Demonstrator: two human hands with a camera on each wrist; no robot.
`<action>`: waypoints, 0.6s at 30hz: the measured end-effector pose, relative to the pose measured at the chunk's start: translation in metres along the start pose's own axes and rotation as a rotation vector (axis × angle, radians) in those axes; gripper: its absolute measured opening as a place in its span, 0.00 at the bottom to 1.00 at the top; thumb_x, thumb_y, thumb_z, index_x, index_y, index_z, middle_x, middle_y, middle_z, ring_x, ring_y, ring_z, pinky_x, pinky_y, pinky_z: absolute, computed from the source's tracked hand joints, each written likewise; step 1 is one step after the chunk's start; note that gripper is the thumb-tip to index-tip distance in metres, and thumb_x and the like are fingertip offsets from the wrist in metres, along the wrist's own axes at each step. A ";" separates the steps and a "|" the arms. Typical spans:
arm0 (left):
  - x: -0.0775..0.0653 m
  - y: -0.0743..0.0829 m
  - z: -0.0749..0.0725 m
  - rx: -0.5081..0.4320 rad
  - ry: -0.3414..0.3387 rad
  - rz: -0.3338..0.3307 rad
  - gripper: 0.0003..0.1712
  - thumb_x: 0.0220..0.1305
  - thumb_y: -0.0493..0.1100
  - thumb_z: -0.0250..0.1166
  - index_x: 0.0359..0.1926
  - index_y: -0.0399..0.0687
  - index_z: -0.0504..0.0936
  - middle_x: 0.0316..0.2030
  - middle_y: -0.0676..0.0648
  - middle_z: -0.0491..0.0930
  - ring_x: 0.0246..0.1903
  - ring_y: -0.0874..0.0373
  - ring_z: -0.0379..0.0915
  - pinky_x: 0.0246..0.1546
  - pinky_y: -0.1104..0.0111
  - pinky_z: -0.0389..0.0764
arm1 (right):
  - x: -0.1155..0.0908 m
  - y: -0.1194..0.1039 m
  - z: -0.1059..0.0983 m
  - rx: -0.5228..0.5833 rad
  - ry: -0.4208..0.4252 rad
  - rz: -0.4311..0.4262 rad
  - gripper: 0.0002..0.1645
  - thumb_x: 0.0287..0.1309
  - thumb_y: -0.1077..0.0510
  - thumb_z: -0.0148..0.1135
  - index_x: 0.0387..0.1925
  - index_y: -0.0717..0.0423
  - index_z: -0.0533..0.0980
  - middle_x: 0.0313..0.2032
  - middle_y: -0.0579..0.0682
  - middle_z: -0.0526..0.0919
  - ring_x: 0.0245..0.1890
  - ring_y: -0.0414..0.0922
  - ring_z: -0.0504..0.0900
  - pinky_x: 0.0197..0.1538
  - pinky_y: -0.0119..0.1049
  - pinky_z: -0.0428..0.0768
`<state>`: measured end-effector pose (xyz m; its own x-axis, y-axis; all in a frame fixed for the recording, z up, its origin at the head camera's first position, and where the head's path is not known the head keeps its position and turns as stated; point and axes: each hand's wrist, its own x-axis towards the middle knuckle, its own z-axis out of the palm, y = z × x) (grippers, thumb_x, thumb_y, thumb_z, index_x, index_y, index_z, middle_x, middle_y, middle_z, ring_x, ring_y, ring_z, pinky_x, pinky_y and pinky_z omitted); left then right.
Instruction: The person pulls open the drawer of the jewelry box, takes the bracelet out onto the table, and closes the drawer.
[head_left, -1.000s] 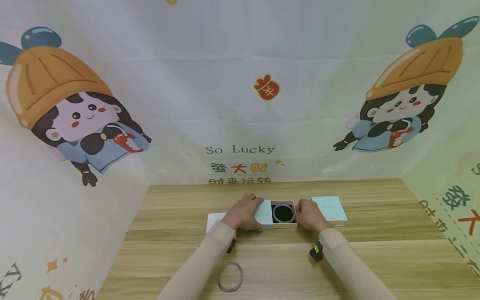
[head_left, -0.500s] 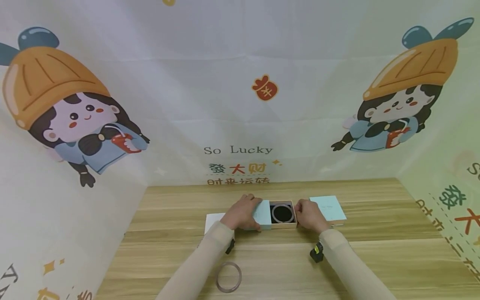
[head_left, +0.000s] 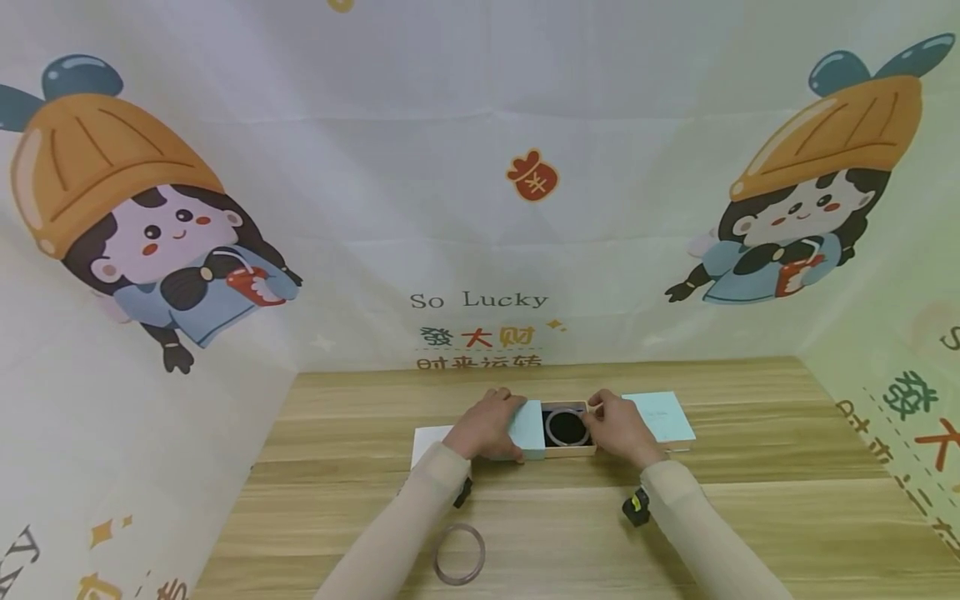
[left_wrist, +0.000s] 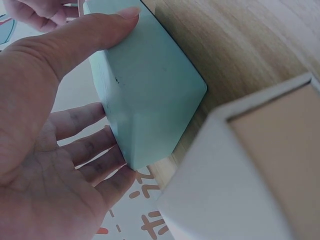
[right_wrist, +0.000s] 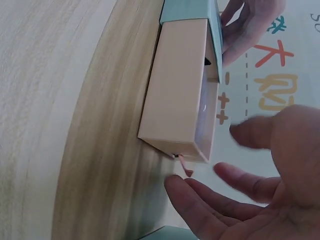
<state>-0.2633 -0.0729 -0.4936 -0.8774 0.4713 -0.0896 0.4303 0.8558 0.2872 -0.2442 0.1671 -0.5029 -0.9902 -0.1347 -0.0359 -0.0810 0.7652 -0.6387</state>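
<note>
A teal box sleeve (head_left: 529, 429) lies at mid-table with its peach drawer (right_wrist: 172, 85) slid partway out to the right. In the drawer, a pale purplish bangle (head_left: 550, 427) sits around a black centre. My left hand (head_left: 483, 425) holds the sleeve, thumb (left_wrist: 112, 31) on one face and fingers against another. My right hand (head_left: 618, 427) is beside the drawer's outer end, its fingers spread and apart from a small pink ribbon tab (right_wrist: 185, 166) in the right wrist view. Part of the drawer stays hidden inside the sleeve.
A second bangle (head_left: 483, 554) lies on the wooden table (head_left: 562, 533) nearer to me. Left of the sleeve is a white box (left_wrist: 215, 175), partly behind my left hand. Another teal box (head_left: 663, 418) lies to the right. A printed cloth (head_left: 480, 208) hangs behind the table.
My right hand has loosened its curled fingers at the drawer's end and shifted slightly left over the edge. The left hand, sleeve and drawer look unmoved.
</note>
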 end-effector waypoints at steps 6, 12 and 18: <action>-0.001 0.001 -0.001 -0.003 0.006 0.001 0.55 0.43 0.52 0.85 0.72 0.46 0.71 0.62 0.44 0.75 0.60 0.50 0.70 0.63 0.58 0.77 | 0.000 -0.006 -0.001 -0.061 -0.009 -0.095 0.34 0.67 0.49 0.66 0.67 0.63 0.71 0.65 0.67 0.76 0.63 0.65 0.77 0.62 0.61 0.79; 0.000 0.001 0.000 -0.006 -0.001 -0.007 0.55 0.43 0.52 0.85 0.72 0.47 0.70 0.62 0.44 0.75 0.60 0.51 0.69 0.62 0.59 0.77 | -0.001 -0.014 -0.001 -0.136 -0.026 -0.181 0.35 0.61 0.49 0.72 0.66 0.59 0.74 0.66 0.66 0.75 0.65 0.68 0.73 0.61 0.63 0.78; -0.001 0.000 -0.001 -0.003 -0.003 0.000 0.55 0.43 0.52 0.85 0.72 0.47 0.71 0.61 0.44 0.75 0.58 0.51 0.70 0.59 0.58 0.78 | 0.002 -0.022 0.004 -0.218 -0.044 -0.240 0.31 0.57 0.49 0.74 0.60 0.56 0.79 0.61 0.63 0.80 0.61 0.63 0.77 0.57 0.59 0.81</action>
<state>-0.2626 -0.0732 -0.4924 -0.8770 0.4716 -0.0922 0.4295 0.8552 0.2901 -0.2435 0.1475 -0.4917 -0.9344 -0.3513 0.0598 -0.3389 0.8245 -0.4531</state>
